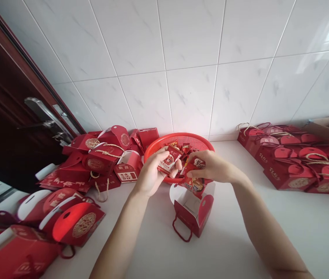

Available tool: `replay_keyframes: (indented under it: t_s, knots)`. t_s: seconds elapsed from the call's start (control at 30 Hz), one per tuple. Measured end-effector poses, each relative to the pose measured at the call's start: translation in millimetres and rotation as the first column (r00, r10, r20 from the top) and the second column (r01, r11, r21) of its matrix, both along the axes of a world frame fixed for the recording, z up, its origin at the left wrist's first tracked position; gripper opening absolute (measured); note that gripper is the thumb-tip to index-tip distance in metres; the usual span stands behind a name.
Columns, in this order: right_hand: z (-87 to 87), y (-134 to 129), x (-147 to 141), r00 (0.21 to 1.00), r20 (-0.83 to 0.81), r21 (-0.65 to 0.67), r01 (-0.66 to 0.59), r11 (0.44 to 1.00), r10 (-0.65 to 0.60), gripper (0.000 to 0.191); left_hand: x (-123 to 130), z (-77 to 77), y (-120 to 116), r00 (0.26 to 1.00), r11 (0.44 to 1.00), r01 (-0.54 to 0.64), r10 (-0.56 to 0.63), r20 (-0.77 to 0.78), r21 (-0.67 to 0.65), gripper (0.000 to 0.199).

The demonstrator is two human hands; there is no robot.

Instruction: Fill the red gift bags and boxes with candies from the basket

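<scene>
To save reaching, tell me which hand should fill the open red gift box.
Likely the right hand: it holds red packets just above the gift box, while the left hand holds a red carton farther off over the basket.

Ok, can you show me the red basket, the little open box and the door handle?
Red plastic basket [179, 135], head view, on its top rim.
Open red gift box [186, 221], head view, on its front panel.
Metal door handle [40, 110], head view, on its lever.
</scene>
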State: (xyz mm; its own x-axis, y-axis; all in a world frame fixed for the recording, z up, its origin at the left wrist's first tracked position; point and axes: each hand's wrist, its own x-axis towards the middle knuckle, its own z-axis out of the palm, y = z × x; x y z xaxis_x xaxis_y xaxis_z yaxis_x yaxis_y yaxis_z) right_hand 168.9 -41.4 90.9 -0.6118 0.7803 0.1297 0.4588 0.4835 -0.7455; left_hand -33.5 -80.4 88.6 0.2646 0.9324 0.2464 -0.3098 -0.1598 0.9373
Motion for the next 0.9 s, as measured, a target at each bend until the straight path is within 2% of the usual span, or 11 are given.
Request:
replay_keyframes:
  t_s: [0.2, 0.33, 0.47, 0.53, 0.6, 0.7, 0.8, 0.87, 0.9]
  knots:
    - [-16.7, 2.0, -21.4, 0.958, 0.201, -0.056, -0.196, 0.979, 0.203, 0.022, 0.3, 1.5, -0.6, 0.99, 0.999, 0.031, -0.029, -0.141, 0.011, 0.027]
    - [-20.9, 1.9, -25.5, 0.937, 0.262, -0.055, -0.222, 0.973, 0.229, 0.022, -2.2, 1.0, -1.8, 0.97, 0.999, 0.039, -0.038, -0.241, 0.001, 0.023]
    - [-12.0, 5.7, -8.6, 0.955, 0.247, -0.034, -0.163, 0.986, 0.166, 0.016, -4.8, -1.8, -3.8, 0.914, 1.0, 0.016, -0.022, -0.406, -0.018, 0.023]
    - [-3.3, 6.8, 10.2, 0.976, 0.175, -0.046, -0.12, 0.992, 0.127, 0.014, -5.0, -4.2, -4.5, 0.871, 0.999, -0.011, 0.028, -0.49, 0.038, 0.022]
    - [5.6, 6.1, 31.6, 0.997, 0.069, -0.047, -0.029, 0.998, 0.032, 0.015, -3.9, -7.6, -5.0, 0.809, 0.989, -0.016, 0.098, -0.58, 0.144, 0.017]
    - [15.0, 2.1, 56.5, 0.991, -0.075, -0.044, 0.108, 0.993, -0.111, 0.02, 0.1, -14.4, -5.4, 0.711, 0.96, 0.103, 0.112, -0.694, 0.261, 0.018]
    - [18.1, -1.5, 63.7, 0.974, -0.15, -0.052, 0.164, 0.985, -0.17, 0.024, 4.7, -20.6, -5.6, 0.615, 0.922, 0.295, 0.017, -0.788, 0.249, 0.027]
    - [18.4, -2.2, 60.3, 0.974, -0.147, -0.052, 0.167, 0.985, -0.172, 0.026, 6.2, -22.0, -6.1, 0.574, 0.909, 0.342, -0.002, -0.819, 0.238, 0.033]
    - [18.4, -2.2, 57.3, 0.976, -0.14, -0.049, 0.158, 0.986, -0.164, 0.026, 6.3, -21.9, -6.4, 0.577, 0.913, 0.329, 0.008, -0.816, 0.241, 0.033]
